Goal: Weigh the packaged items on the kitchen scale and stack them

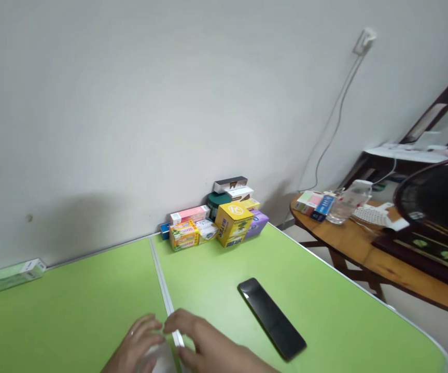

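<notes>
At the bottom centre, my left hand (135, 348) has its fingers curled round a pale, translucent object (161, 357), which is blurred and cut off by the lower frame edge. Just to its right, my right hand (204, 342) is bent with thumb and forefinger apart, its fingertips close to the same object; whether they touch it is unclear. Both hands are over the green table (103, 290), near its white seam. A black phone (273, 318) lies flat to the right of my right hand.
Against the wall stand a yellow box (234, 225), an orange-green box (184, 235), a pink-white box (190, 214) and a purple pack (256, 224). A long green box (10, 277) lies far left. A wooden table (348, 248) at right holds a clear jug (350, 201).
</notes>
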Motion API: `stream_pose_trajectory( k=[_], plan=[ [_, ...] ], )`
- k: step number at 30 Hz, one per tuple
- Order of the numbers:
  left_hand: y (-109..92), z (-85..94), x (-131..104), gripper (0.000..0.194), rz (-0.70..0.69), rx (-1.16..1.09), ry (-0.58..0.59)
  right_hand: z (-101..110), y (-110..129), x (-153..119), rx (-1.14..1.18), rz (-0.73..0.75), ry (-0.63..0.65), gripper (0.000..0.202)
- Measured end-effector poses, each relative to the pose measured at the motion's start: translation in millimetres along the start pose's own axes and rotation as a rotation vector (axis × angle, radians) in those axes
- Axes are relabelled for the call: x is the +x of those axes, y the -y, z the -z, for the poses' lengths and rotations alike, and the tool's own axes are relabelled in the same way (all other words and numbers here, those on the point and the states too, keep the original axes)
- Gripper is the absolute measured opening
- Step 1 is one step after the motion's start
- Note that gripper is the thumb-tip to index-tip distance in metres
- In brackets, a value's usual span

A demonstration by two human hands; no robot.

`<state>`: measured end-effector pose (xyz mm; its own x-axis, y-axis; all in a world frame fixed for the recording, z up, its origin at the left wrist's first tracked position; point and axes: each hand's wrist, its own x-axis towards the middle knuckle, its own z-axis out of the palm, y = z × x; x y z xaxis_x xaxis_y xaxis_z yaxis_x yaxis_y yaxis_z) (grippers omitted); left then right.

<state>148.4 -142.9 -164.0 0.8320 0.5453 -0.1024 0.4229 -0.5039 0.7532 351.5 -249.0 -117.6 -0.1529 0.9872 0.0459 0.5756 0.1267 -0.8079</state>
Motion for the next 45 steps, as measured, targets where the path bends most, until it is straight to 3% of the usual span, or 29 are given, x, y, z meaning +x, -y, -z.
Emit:
stream_pose_trajectory(
  k=[3,6,10,14,18,23,29,33,37,41,45],
  plan=[
    [-45.6,15.9,52.7,0.037,-0.001,0.23,-0.049,42.3,-29.4,2.8,-0.103,-0.081,-0.215,0.034],
    [-79.6,29.7,125.4,0.037,-0.093,0.433,-0.179,82.0,-59.9,27.1,-0.222,-0.151,-0.319,0.032],
    [-101.5,38.2,222.4,0.039,-0.085,0.534,-0.263,125.1,-90.1,70.4,-0.355,-0.167,-0.403,0.036],
    [-116.4,33.7,293.9,0.039,-0.087,0.648,-0.279,159.0,-110.6,103.6,-0.501,-0.181,-0.46,0.036],
    [-123.5,26.2,333.9,0.034,-0.052,0.728,-0.267,186.5,-126.5,127.7,-0.634,-0.173,-0.476,0.036],
    [-116.2,29.5,343.3,0.024,0.012,0.745,-0.251,199.0,-137.3,147.0,-0.735,-0.172,-0.451,0.029],
    [-125.5,60.4,309.1,0.03,-0.071,0.725,-0.3,205.0,-108.5,141.7,-0.791,-0.055,-0.448,0.035],
    [-135.9,82.0,237.5,0.037,-0.132,0.696,-0.316,192.7,-69.7,116.8,-0.768,0.065,-0.349,0.033],
    [-126.3,80.3,123.5,0.034,-0.152,0.651,-0.224,136.1,-43.5,62.9,-0.655,0.222,-0.184,0.039],
    [-100.2,49.7,11.9,0.029,-0.074,0.483,-0.075,58.7,-28.7,0.5,-0.271,0.193,0.008,0.04],
    [-75.1,18.2,-56.3,0.033,-0.007,0.378,-0.058,-3.7,-5.4,-34.1,-0.197,0.16,0.099,0.039]
  ],
)
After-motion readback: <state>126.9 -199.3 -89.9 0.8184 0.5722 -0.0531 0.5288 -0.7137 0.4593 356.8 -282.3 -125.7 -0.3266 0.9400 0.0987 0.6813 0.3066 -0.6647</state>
